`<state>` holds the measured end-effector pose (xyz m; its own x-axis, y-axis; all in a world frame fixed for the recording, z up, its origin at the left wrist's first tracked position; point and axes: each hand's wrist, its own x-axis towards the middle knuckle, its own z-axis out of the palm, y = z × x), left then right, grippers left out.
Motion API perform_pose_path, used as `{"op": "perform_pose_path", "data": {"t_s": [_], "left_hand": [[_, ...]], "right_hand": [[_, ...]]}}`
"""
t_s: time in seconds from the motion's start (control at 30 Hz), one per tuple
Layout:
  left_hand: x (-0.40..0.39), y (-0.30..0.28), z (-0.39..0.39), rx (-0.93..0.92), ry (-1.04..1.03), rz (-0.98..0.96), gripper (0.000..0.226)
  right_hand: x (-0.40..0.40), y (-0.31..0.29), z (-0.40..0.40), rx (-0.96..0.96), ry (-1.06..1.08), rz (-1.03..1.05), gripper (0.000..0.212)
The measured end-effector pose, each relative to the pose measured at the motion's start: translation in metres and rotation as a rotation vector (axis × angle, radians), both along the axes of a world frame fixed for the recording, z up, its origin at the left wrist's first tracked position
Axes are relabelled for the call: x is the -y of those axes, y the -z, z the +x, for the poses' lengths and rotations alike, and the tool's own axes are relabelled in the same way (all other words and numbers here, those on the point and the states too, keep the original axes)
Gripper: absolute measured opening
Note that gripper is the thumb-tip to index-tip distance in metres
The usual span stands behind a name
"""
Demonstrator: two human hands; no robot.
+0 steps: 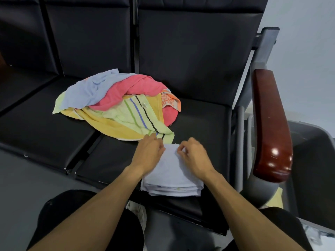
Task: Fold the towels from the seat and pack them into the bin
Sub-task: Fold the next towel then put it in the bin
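Hidden/unclear: your left hand [149, 151] covers the far-left corner of the folded pale-blue towel [172, 176], and its fingertips are blurred against the towel edge, so can't tell whether they pinch cloth or just lie on it. The grey bin [311, 160] is cut off by the frame's right edge and partly blocked by the dark red armrest [270, 124]; something pale yellow [275, 198] shows low beside it, too little visible to identify. In the pile [116, 105] most towels overlap, so full shapes can't be made out.

Position vs. your grip: folded towel lies on the front part of the black seat [199, 115], directly under both hands, stacked layers showing at its near edge. Your right hand [194, 156] sits on the far-right part; left hand on the far-left corner. The pile is just beyond your left hand, on the seat's left side: pale blue on top-left, pink in the middle, orange patterned piece at right, yellow-green striped towel nearest you, its corner reaching to your left knuckles.

Hand pose: both forearms reach fwd from the bottom of frame, palms down. Right grip: fingers curled, thumb and forefinger appear to nip a small ridge of the folded towel's top layer. Left grip: fingers bent slightly, resting on the towel, hold not confirmed
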<state>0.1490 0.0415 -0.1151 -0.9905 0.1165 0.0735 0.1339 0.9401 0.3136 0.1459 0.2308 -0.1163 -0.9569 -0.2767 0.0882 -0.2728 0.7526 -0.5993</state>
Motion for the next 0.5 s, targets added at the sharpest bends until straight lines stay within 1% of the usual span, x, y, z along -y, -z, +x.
{"op": "perform_pose_path", "data": {"t_s": [0.03,0.07,0.1,0.13,0.17,0.23,0.27,0.3,0.33,0.37,0.43,0.47,0.5], "left_hand": [[-0.004,0.002,0.0,0.061,0.048,0.063,0.014],[-0.008,0.005,0.0,0.17,0.081,0.098,0.014],[-0.009,0.01,0.0,0.269,0.107,0.095,0.011],[-0.01,0.013,-0.001,0.32,0.128,0.051,0.006],[-0.009,0.015,-0.003,0.329,0.123,-0.012,0.017],[-0.007,0.017,-0.01,0.354,0.08,-0.12,0.059],[-0.005,0.017,-0.014,0.372,0.06,-0.152,0.071],[-0.003,0.015,-0.018,0.393,0.055,-0.175,0.075],[0.0,0.014,-0.022,0.407,0.048,-0.179,0.074],[0.002,0.015,-0.025,0.395,0.025,-0.156,0.071],[0.007,0.015,-0.029,0.333,-0.067,-0.046,0.053],[0.009,0.015,-0.031,0.316,-0.101,-0.021,0.042],[0.01,0.014,-0.031,0.324,-0.105,-0.046,0.036]], "right_hand": [[0.004,0.004,0.0,0.039,-0.058,-0.007,0.013],[0.006,0.011,-0.001,0.084,-0.111,0.006,0.013],[0.006,0.016,-0.001,0.117,-0.14,0.054,0.018],[0.004,0.023,-0.003,0.104,-0.139,0.11,0.025],[0.003,0.027,-0.005,0.081,-0.109,0.182,0.034],[0.0,0.029,-0.011,0.062,-0.045,0.301,0.054],[0.0,0.027,-0.014,0.099,-0.04,0.331,0.063],[-0.002,0.025,-0.018,0.148,-0.042,0.343,0.07],[-0.003,0.023,-0.022,0.183,-0.039,0.35,0.071],[-0.005,0.022,-0.027,0.196,-0.028,0.352,0.069],[-0.011,0.018,-0.033,0.183,0.015,0.336,0.055],[-0.013,0.015,-0.035,0.182,0.032,0.344,0.048],[-0.015,0.013,-0.037,0.196,0.036,0.363,0.043]]}}
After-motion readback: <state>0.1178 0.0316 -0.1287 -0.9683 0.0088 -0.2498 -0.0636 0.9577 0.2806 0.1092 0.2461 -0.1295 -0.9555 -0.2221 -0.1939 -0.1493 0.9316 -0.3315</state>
